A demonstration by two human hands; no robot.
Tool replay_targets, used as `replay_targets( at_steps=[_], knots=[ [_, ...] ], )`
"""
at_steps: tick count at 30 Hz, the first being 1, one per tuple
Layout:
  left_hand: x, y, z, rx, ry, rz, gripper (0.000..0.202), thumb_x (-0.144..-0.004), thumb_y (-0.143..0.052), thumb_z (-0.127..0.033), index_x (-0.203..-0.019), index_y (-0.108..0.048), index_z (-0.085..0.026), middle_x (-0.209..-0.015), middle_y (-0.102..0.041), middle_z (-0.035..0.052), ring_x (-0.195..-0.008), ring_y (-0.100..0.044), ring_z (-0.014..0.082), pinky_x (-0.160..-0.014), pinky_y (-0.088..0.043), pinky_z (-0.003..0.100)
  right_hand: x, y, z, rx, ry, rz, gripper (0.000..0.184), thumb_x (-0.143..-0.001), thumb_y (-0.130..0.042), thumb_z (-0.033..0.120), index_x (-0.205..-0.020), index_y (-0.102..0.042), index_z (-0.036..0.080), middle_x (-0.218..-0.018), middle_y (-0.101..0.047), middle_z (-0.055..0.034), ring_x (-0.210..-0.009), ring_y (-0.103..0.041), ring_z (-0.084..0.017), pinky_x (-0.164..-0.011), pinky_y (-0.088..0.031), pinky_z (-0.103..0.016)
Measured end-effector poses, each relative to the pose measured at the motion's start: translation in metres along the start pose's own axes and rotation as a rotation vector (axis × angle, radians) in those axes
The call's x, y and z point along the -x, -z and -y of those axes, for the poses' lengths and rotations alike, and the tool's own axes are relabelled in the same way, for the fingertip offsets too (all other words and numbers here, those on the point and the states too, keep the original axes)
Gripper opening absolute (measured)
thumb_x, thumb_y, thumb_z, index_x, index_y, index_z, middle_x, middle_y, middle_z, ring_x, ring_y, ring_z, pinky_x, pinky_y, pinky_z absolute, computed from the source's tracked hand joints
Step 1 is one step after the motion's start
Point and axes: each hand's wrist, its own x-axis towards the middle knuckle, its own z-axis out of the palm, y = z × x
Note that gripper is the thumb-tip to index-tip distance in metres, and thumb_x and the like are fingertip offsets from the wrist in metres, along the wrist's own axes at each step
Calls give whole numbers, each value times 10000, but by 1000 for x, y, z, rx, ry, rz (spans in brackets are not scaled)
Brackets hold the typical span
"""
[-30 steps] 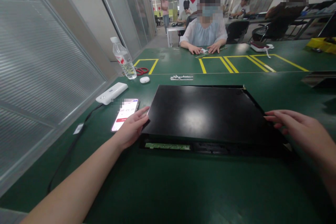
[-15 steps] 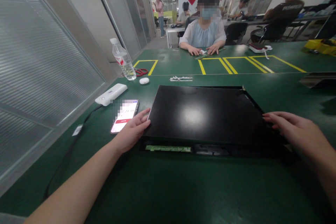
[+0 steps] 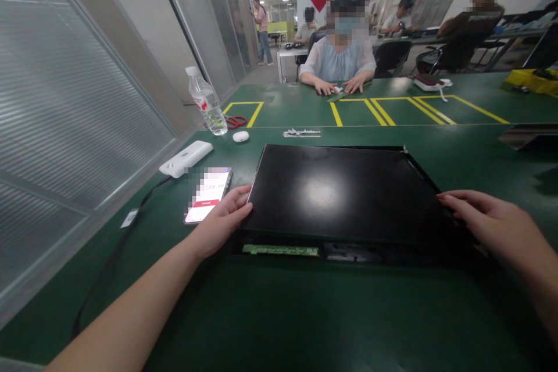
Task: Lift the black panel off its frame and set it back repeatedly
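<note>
A black LCD screen panel lies over a black frame on the green table. At the panel's left edge, my left hand grips with the thumb on top. My right hand pinches the right edge between thumb and fingers; some of its fingertips are hidden. A strip of green circuit board shows along the frame's near side. The panel's far right corner sits slightly inside the frame, whose rim is visible there.
Left of the panel are a phone, a white power bank with a black cable, a white earbud case, a water bottle and red-handled scissors. White strips lie beyond it. A co-worker sits opposite.
The camera view has shifted a little, so the scene sits slightly lower in the picture. Both hands keep their hold on the panel's edges, with hardly any movement.
</note>
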Motion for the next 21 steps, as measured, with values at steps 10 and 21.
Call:
replay_targets(
  at_steps=[10, 21],
  knots=[
    [1, 2, 3, -71, -65, -7, 657, -894, -847, -474, -1470, -623, -251, -1502, -697, 105, -1398, -640, 347, -1184, -520, 474, 0, 0, 1, 25, 10, -6, 641, -467, -533, 769, -832, -776, 301, -752, -734, -57, -719, -658, -312, -697, -476, -448],
    [2, 1, 4, -142, -113, -76, 669, -876, -847, -510, -1472, -666, -267, -1535, -674, 105, -1427, -610, 376, -1189, -515, 494, -5, -1, -8, 91, 37, 11, 658, -497, -514, 788, -851, -798, 311, -747, -748, -53, -754, -689, -332, -713, -482, -451]
  ],
)
